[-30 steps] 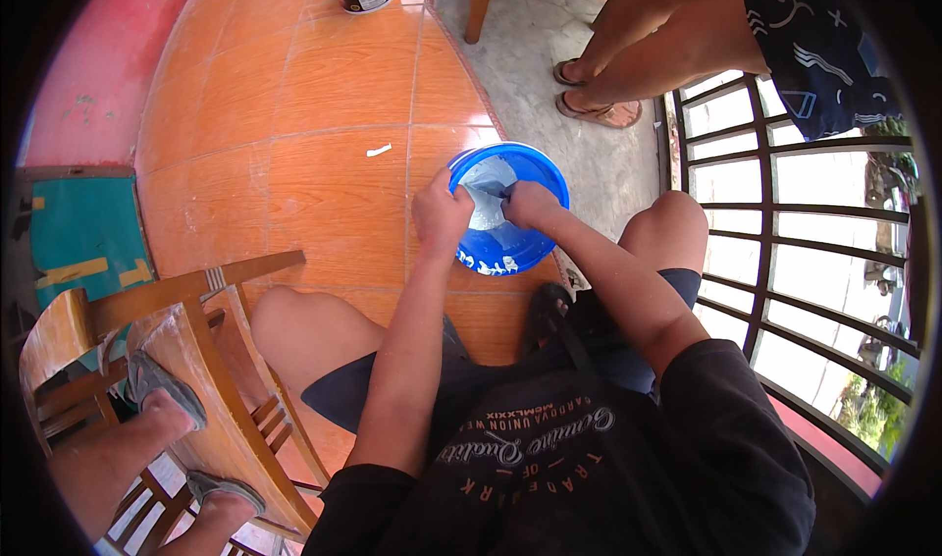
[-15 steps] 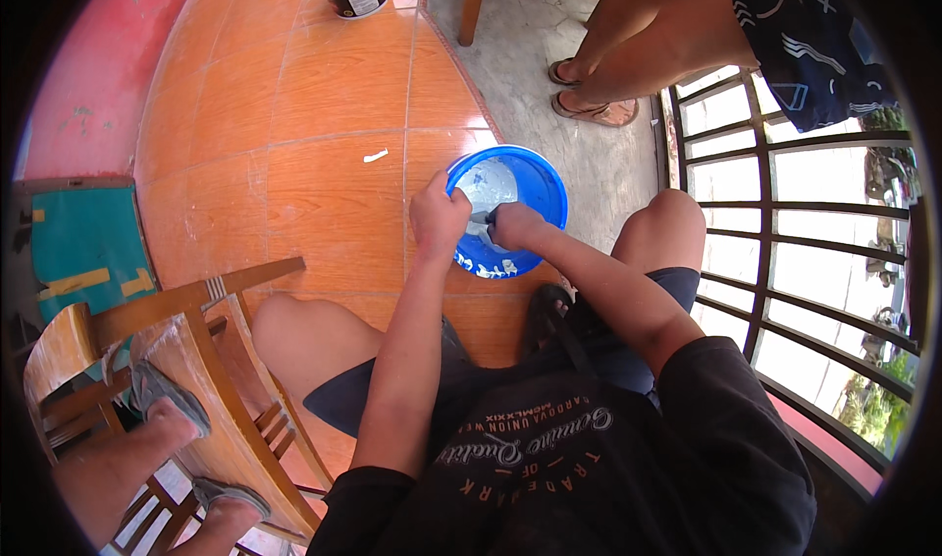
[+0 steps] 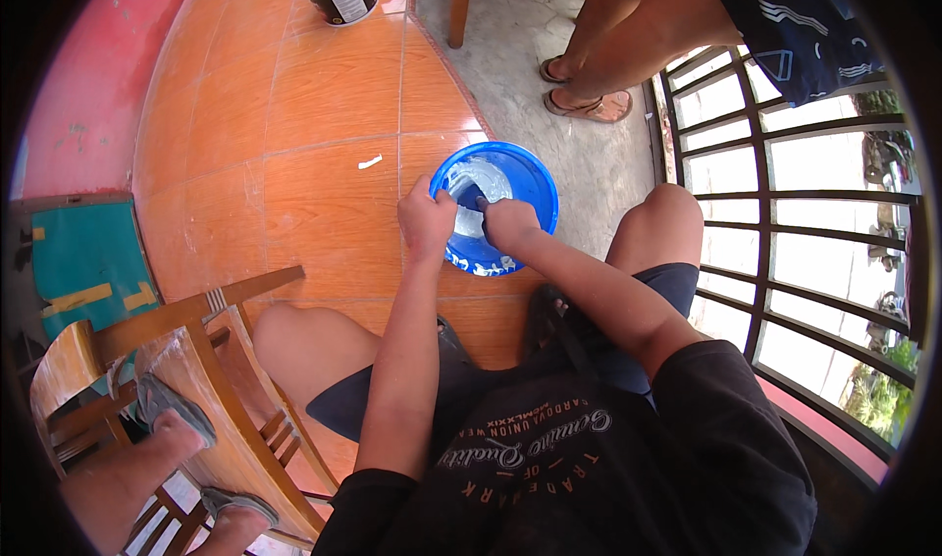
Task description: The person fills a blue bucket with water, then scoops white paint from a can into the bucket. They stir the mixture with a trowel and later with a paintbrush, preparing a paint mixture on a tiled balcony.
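A round blue basin (image 3: 535, 185) sits on the floor in front of me, with wet white paste (image 3: 488, 175) spread over its inside and white smears on its near rim. My left hand (image 3: 428, 222) is closed on the left rim of the basin, thumb over the edge. Inside the basin my right hand (image 3: 510, 225) grips a dark flat-bladed scraper (image 3: 472, 196). Its blade rests in the paste on the left side, and the fingers cover its handle.
A white-lidded tub (image 3: 343, 4) stands at the far left on the orange tiles (image 3: 324, 193), near a small white scrap (image 3: 370, 162). Another person's sandaled feet (image 3: 589, 103) are beyond the basin. Someone else's feet rest on a wooden chair (image 3: 211, 360) at left. Window bars (image 3: 760, 193) line the right.
The scraper has turned in the paste, its blade now angled up and left. The basin and both hands appear slightly further left, as the whole view has shifted a little.
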### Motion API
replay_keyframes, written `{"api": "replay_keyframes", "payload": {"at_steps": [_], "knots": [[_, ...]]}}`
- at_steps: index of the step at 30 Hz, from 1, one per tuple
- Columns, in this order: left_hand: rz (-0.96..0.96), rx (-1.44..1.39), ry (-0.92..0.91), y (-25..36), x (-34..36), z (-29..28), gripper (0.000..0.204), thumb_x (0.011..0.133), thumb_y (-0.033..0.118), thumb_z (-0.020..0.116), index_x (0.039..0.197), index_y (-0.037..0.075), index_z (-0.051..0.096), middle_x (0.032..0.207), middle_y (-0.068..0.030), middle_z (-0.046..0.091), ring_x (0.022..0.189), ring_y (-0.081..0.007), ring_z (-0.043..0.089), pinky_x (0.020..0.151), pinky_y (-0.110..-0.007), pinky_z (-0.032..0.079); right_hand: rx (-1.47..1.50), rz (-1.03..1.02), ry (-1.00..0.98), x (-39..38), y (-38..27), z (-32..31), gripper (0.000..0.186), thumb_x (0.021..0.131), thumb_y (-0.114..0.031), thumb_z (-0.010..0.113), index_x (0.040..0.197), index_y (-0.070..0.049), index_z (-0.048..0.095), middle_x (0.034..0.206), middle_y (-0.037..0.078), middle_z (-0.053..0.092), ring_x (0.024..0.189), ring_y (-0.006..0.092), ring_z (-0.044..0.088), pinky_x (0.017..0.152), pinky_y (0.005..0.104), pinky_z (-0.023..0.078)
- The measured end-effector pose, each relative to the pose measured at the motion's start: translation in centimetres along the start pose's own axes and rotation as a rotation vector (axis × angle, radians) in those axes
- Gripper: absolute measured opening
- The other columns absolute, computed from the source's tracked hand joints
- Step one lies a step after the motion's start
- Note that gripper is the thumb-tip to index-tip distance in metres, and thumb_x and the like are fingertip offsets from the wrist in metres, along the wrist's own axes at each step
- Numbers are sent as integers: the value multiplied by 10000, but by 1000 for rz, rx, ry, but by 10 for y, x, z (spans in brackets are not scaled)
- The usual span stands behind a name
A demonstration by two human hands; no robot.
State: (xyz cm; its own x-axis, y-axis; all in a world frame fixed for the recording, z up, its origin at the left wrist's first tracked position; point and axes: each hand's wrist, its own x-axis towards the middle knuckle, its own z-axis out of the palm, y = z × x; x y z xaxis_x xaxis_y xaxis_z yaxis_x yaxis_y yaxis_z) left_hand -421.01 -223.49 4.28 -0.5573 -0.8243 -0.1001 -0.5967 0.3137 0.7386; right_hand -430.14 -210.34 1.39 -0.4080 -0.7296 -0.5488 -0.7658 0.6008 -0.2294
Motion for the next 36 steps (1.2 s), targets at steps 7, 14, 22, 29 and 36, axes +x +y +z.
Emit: {"api": "replay_keyframes", "payload": {"at_steps": [7,14,22,29,36], "knots": [[-44,64,-1,0,1,-1,191,821,135,602,957,59,713,783,-245,690,773,-458,679,710,-541,524,-159,-124,-133,-12,8,10,367,959,-148,535,1300,-74,651,1010,167,749,937,337,739,771,465,591],[-2,19,-25,3,-13,2,203,822,142,606,979,63,708,774,-250,685,767,-458,679,697,-549,524,-36,11,140,11,23,-26,303,954,-124,518,1187,-78,706,1016,186,748,943,336,740,774,473,593],[46,35,-45,3,-20,-3,183,818,126,604,954,59,707,767,-244,685,732,-464,671,680,-540,527,-111,22,-207,-19,31,-18,250,918,-148,591,1052,-46,776,1132,178,745,1030,320,736,880,434,588],[28,24,-22,1,-24,-14,169,837,91,593,943,36,712,819,-239,701,787,-422,698,705,-470,535,221,172,81,15,19,-26,259,900,-133,574,1048,-28,759,1129,235,726,1051,350,721,906,450,575],[53,73,-22,3,-21,-13,185,830,131,596,952,37,700,802,-250,696,769,-451,681,703,-526,532,60,-7,-226,-2,24,12,291,904,-128,536,1041,25,742,1060,260,726,1013,375,721,894,482,567]]}}
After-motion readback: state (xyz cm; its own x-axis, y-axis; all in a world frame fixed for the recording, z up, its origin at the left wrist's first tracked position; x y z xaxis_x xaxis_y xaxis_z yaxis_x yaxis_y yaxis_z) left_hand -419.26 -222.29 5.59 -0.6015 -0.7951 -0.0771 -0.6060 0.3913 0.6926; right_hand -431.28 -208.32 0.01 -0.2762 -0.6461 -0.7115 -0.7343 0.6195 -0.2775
